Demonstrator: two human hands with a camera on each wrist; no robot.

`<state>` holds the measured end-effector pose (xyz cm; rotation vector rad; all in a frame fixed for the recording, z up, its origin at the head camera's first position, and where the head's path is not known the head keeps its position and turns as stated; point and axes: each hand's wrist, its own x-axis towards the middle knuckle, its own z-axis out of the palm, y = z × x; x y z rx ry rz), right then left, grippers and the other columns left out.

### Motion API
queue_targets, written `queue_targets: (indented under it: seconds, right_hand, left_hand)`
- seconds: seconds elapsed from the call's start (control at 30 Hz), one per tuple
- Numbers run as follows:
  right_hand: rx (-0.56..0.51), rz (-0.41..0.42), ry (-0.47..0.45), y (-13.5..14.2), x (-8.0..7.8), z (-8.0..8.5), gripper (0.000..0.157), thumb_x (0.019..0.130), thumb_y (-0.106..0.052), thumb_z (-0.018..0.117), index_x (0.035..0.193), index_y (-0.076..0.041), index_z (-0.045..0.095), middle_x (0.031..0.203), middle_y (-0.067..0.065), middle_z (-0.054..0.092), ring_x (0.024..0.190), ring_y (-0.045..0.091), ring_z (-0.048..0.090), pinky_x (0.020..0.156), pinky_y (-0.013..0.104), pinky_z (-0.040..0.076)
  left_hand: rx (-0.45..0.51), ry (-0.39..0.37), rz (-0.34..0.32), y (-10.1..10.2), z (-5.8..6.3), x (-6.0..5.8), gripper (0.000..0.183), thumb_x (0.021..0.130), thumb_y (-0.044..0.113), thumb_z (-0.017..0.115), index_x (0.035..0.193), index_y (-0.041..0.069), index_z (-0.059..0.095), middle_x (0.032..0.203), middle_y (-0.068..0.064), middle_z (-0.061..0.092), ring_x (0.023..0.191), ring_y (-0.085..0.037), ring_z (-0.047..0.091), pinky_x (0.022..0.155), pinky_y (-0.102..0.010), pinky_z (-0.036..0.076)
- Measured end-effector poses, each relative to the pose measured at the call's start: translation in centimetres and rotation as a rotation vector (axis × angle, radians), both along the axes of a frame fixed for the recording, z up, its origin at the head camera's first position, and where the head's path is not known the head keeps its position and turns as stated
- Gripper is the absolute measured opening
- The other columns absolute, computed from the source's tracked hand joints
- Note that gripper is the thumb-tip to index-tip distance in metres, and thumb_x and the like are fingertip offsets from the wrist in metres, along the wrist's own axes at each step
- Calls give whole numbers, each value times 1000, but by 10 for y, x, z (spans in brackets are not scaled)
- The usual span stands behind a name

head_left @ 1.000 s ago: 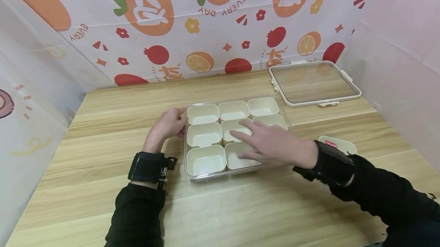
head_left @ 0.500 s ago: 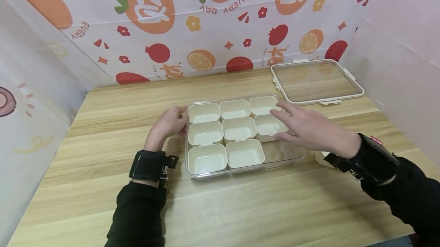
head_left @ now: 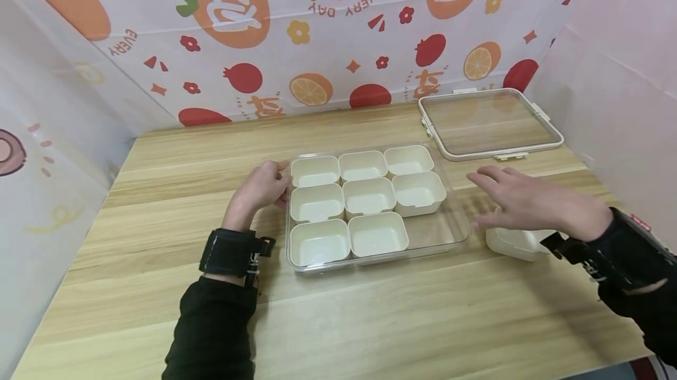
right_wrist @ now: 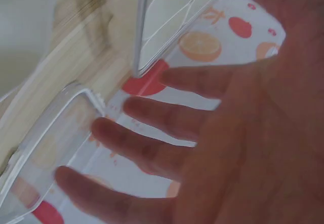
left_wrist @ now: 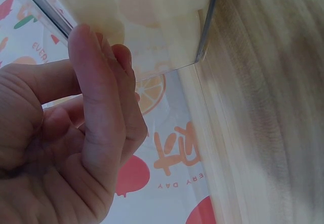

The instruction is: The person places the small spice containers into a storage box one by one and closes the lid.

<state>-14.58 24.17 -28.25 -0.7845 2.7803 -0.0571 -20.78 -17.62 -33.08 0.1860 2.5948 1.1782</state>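
A clear plastic storage box [head_left: 439,240] stands on the table, with several cream rectangular tubs [head_left: 378,236] in rows inside and a bare spot at its front right corner. My left hand [head_left: 259,189] holds the box's left side. Its bent fingers [left_wrist: 98,97] meet the clear wall in the left wrist view. Past the box's right side hovers my right hand [head_left: 536,201], its fingers spread and nothing held. Beneath it sits a loose cream tub [head_left: 515,245], partly hidden by the hand and wrist strap. The spread fingers [right_wrist: 147,145] also show in the right wrist view.
A clear lid with a cream rim and side clips [head_left: 492,152] lies at the table's back right. Behind the wooden table [head_left: 338,321] hangs a fruit-print sheet [head_left: 328,45]. Pale walls stand left and right. The table's front edge shows at lower right.
My right hand has moved from above the tubs rightward, out past the box to over the loose tub, uncovering the box's front right spot. My left hand has stayed at the box's left side.
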Motion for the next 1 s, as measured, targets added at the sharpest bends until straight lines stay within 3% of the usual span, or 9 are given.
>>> queue_targets:
  seconds: [0.1, 0.27, 0.47, 0.67, 0.77, 1.0]
  right_hand:
    - [59, -22, -66, 5, -2, -2, 98, 70, -61, 64, 134, 4, 30, 128, 27, 37, 111, 43, 39, 83, 59, 42]
    - [157, -25, -98, 12, -5, -9, 99, 58, -58, 73, 126, 5, 39, 110, 22, 49, 92, 35, 51, 74, 52, 48]
    - [228, -64, -135, 15, -8, -15, 77, 52, -58, 76, 96, -2, 49, 87, 7, 55, 79, 25, 52, 63, 47, 49]
    - [278, -87, -128, 13, -8, -17, 49, 55, -50, 78, 64, -14, 46, 63, -2, 41, 57, 16, 40, 46, 32, 36]
    - [276, -79, -118, 13, -7, -18, 45, 56, -45, 78, 59, -16, 43, 60, -3, 39, 55, 15, 38, 45, 30, 32]
    - [260, -70, -131, 13, -7, -19, 43, 59, -43, 77, 66, -14, 46, 63, -3, 42, 57, 15, 40, 47, 31, 35]
  left_hand:
    - [-3, 10, -1, 0, 1, 0, 45, 91, 4, 38, 134, -7, 30, 73, -15, 55, 57, -19, 58, 54, -32, 56]
    - [5, 10, 6, 0, 1, 1, 45, 91, 4, 38, 134, -8, 31, 73, -15, 55, 57, -20, 58, 54, -32, 56]
    - [6, -5, -1, 0, 2, 2, 46, 91, 3, 39, 135, -8, 29, 74, -16, 56, 58, -19, 59, 56, -33, 56]
    - [4, -7, 0, 0, 3, 2, 46, 91, 2, 39, 135, -8, 28, 72, -15, 56, 57, -18, 58, 55, -33, 56]
    - [6, -8, 3, 0, 3, 2, 46, 91, 3, 39, 135, -8, 28, 72, -15, 56, 57, -18, 58, 56, -33, 56]
    - [2, -4, 0, 0, 2, 1, 45, 91, 3, 38, 135, -6, 31, 74, -16, 55, 57, -18, 58, 56, -32, 56]
